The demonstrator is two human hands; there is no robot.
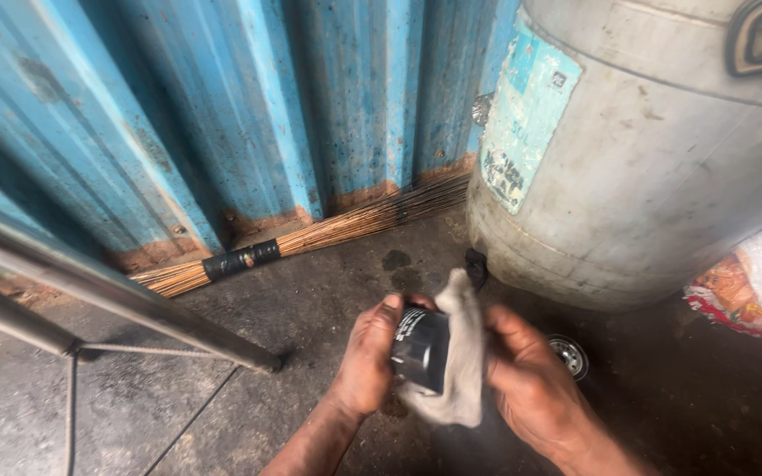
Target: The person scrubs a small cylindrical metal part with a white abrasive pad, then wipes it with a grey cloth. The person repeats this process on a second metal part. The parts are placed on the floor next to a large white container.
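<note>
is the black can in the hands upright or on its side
On its side: the black cylindrical metal can lies sideways between the left hand and the right hand, with a grey cloth draped over one end.

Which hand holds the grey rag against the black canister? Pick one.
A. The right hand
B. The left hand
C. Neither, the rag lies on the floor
A: the right hand presses the grey rag onto the black canister, which the left hand grips.

We see our bare left hand point(368, 357) at seven o'clock and bare right hand point(531, 379) at five o'clock. Both forearms are unsleeved. No gloves, rings or watch show.
</note>
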